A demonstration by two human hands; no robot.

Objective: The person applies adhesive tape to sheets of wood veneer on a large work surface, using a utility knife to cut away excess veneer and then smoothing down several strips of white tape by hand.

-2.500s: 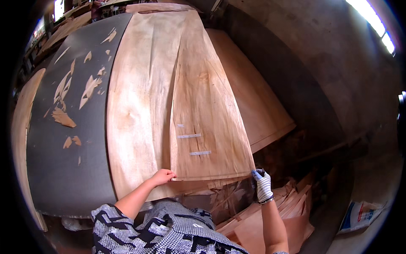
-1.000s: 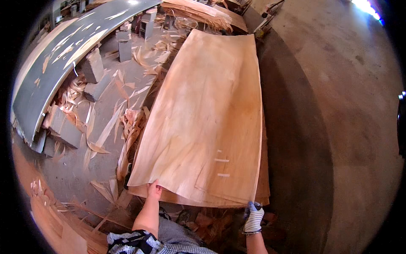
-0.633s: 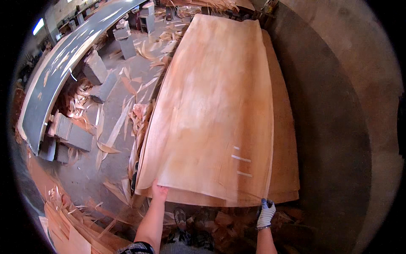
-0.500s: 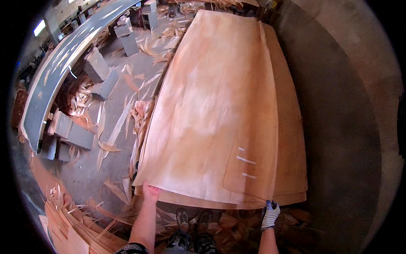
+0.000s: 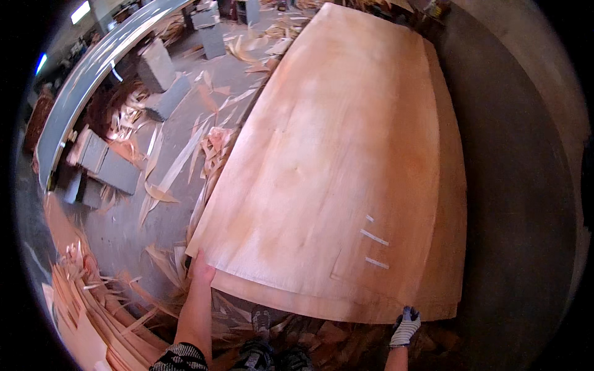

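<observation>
A large, thin tan wood veneer sheet (image 5: 297, 179) lies over a stack of like sheets (image 5: 450, 185), whose edges show along the right side and the front. My bare left hand (image 5: 202, 269) pinches the sheet's near left corner, thumb on top and the other fingers hidden beneath. At the near right edge, my right hand (image 5: 406, 326) in a striped glove with dark fingertips is closed on the sheet's rim. Several short white tape strips (image 5: 375, 237) cross a patch near the sheet's right front.
Veneer scraps (image 5: 161, 179) litter the grey floor on the left. Grey blocks (image 5: 111, 162) stand beneath a long, pale-edged conveyor-like bench (image 5: 80, 93). A heap of veneer strips (image 5: 80, 315) lies at the lower left. Dark floor (image 5: 513, 173) runs along the right.
My left hand has moved left and slightly nearer with the sheet's corner. On the right, the top sheet now covers more of the stack. The whole view has also shifted.
</observation>
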